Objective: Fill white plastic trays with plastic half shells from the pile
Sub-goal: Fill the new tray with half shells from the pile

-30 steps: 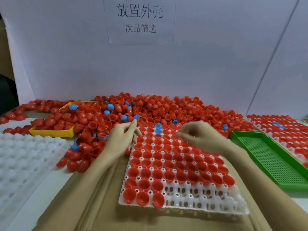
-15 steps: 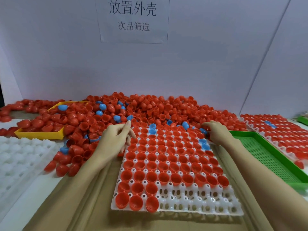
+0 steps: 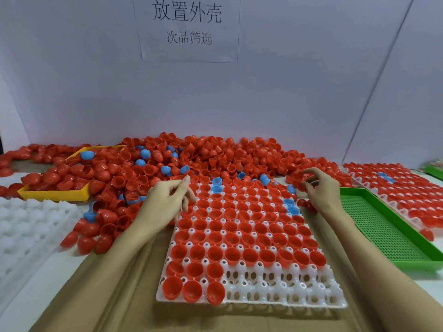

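A white plastic tray lies in the middle on cardboard. Red half shells sit in most of its cups, with a few blue ones near its far end. The right part of its two nearest rows is bare. Behind it spreads a big pile of red and blue half shells. My left hand rests on the tray's far left corner, index finger stretched out, the other fingers loosely bent and holding nothing I can see. My right hand is at the pile's right edge, thumb and fingers curled round a red half shell.
A yellow tray with shells stands at the back left. An unfilled white tray lies at the left edge. A green mesh tray sits right of the work tray, and a filled tray lies beyond it. White panels wall in the back.
My right hand left the tray's far middle, moved right to the pile's edge and closed its fingers on shells there. My left hand has stayed at the tray's far left corner.
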`<move>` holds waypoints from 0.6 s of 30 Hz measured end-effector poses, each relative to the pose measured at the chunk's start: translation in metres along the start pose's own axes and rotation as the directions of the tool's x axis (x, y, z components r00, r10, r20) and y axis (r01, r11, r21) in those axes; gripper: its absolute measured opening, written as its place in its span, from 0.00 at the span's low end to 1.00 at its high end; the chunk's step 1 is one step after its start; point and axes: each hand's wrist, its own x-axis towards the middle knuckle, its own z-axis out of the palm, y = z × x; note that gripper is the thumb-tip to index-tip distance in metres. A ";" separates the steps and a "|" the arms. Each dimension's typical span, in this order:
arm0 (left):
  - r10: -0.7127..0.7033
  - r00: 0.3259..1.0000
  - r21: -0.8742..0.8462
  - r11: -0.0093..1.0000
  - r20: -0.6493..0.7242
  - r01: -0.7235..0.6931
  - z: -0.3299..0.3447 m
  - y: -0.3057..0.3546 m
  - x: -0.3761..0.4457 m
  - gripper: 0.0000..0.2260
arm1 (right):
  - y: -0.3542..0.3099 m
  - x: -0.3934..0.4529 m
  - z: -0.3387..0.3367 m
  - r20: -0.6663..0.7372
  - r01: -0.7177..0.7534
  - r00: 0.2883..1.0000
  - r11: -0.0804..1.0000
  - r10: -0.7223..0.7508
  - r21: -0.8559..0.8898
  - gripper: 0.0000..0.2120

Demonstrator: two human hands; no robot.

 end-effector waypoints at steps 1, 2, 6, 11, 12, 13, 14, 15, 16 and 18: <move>0.000 1.000 0.006 1.000 0.002 0.000 0.000 0.000 0.000 0.23 | 0.000 -0.002 -0.001 -0.011 0.002 1.000 1.000 -0.002 -0.025 0.16; 0.000 1.000 0.014 1.000 0.004 0.000 0.001 0.000 -0.001 0.23 | -0.001 -0.004 -0.002 -0.020 0.001 1.000 0.999 -0.002 -0.044 0.18; 0.001 1.000 0.033 0.999 0.003 -0.001 0.001 0.001 -0.002 0.23 | -0.015 -0.006 -0.012 -0.032 -0.083 0.996 0.986 0.088 0.148 0.14; 0.072 0.997 0.047 0.996 0.011 -0.073 0.005 0.012 -0.006 0.17 | -0.051 -0.028 -0.027 0.133 -0.189 0.981 0.825 0.139 0.532 0.06; 0.095 0.995 0.048 0.994 0.020 -0.096 0.006 0.015 -0.009 0.15 | -0.059 -0.034 -0.031 0.176 -0.205 0.976 0.791 0.125 0.576 0.06; 0.119 0.992 0.055 0.991 0.033 -0.121 0.008 0.019 -0.011 0.12 | -0.068 -0.040 -0.035 0.230 -0.228 0.968 0.758 0.105 0.612 0.08; 0.145 0.988 0.056 0.987 0.051 -0.148 0.011 0.023 -0.014 0.08 | -0.076 -0.044 -0.039 0.292 -0.255 0.953 0.728 0.079 0.636 0.10; 0.168 0.983 0.053 0.984 0.078 -0.172 0.014 0.027 -0.017 0.05 | -0.082 -0.048 -0.041 0.356 -0.281 0.934 0.707 0.044 0.649 0.11; 0.188 0.975 0.043 0.980 0.122 -0.195 0.017 0.032 -0.021 0.02 | -0.089 -0.051 -0.043 0.420 -0.306 0.907 0.691 0.004 0.655 0.12; 0.247 0.944 0.034 0.965 0.217 -0.260 0.027 0.039 -0.028 0.09 | -0.100 -0.057 -0.043 0.541 -0.360 0.836 0.651 -0.093 0.668 0.11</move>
